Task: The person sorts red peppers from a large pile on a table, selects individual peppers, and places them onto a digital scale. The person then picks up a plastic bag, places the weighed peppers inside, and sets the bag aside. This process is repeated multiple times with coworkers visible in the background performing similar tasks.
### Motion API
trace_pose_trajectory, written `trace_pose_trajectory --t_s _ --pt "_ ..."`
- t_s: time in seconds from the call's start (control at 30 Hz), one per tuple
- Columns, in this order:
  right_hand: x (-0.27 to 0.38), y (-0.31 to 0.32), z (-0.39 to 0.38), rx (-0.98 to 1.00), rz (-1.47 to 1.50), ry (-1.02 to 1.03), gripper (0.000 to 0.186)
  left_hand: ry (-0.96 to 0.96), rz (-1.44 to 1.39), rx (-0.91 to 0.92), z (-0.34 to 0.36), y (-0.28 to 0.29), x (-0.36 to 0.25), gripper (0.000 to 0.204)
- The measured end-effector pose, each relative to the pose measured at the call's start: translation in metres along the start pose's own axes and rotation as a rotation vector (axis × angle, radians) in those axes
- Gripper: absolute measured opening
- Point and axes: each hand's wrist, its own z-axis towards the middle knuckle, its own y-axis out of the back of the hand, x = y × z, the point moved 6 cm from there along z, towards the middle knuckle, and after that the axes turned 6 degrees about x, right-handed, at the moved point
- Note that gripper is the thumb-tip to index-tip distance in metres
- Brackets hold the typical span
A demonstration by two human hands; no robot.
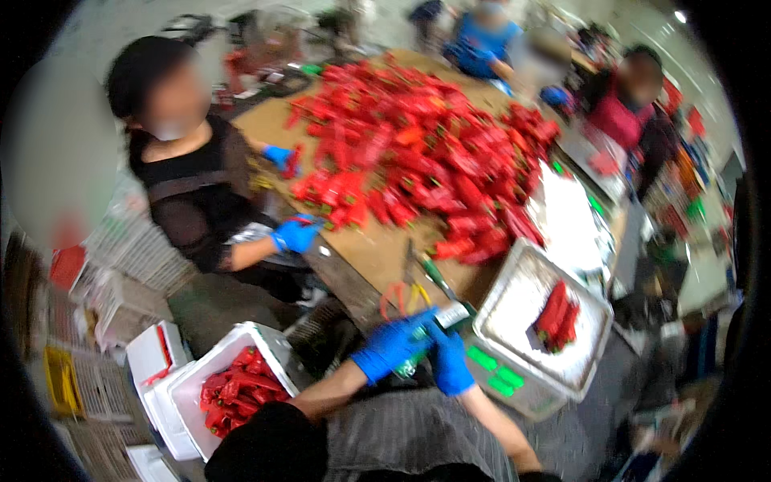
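Both my hands wear blue gloves and meet at the near edge of the table. My left hand (pixel 393 347) is closed, with something green and shiny (pixel 408 367) showing beneath it; blur hides what that is. Close against it, my right hand (pixel 451 363) is closed too, its fingers at a small dark green thing with a white patch (pixel 454 314), whose kind I cannot make out. Just beyond lie scissors with orange handles (pixel 393 299), a yellow-handled tool (pixel 418 297) and a green-handled tool (pixel 436 275). Right of my hands, a metal tray (pixel 514 301) holds a few red peppers (pixel 556 316).
A big heap of red peppers (pixel 418 145) covers the brown table top (pixel 361 249). The tray sits on a scale with a green-lit display (pixel 495 371). At lower left, a white foam box (pixel 189 402) contains peppers. A blue-gloved co-worker (pixel 197 177) stands left; others work beyond.
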Motion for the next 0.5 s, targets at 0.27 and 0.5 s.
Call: trace_pose_trajectory --t_s 0.27,0.5 --pt "0.008 -0.008 -0.01 0.033 -0.143 0.0 0.024 0.166 -0.038 -0.121 -0.007 0.013 0.023 0.039" --pt "0.026 -0.009 -0.015 -0.097 -0.134 0.1 0.013 -0.09 -0.389 -0.207 -0.007 0.014 -0.006 0.037"
